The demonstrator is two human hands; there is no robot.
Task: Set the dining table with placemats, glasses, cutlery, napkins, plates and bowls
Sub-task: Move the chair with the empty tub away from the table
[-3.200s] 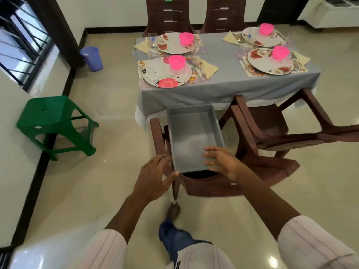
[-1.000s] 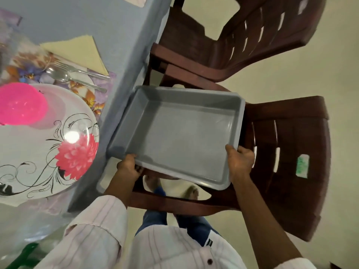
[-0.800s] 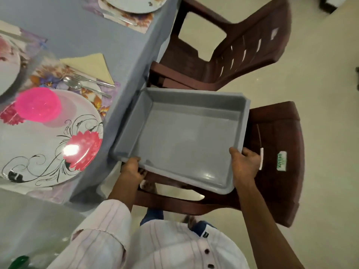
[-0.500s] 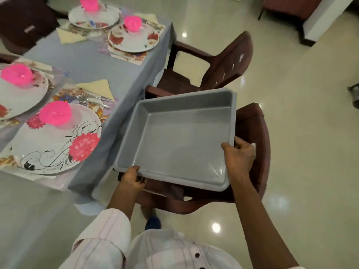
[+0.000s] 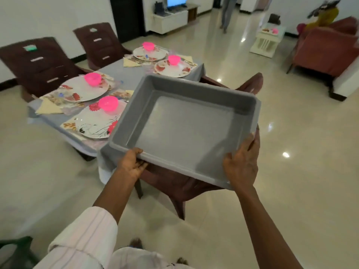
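The left hand [image 5: 132, 166] grips the grey tray [image 5: 186, 129] at its near-left corner, the right hand [image 5: 240, 167] at its near-right corner. The tray's long axis runs hand to hand, open side up.

Both arms extended forward; left hand [image 5: 132, 164], right hand [image 5: 240, 166], fingers [image 5: 251, 141] curled round tray [image 5: 184, 129] rim.

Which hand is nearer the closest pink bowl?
Left. The left hand grips the tray corner by the table, near the pink bowl; the right hand grips the opposite corner, farther away.
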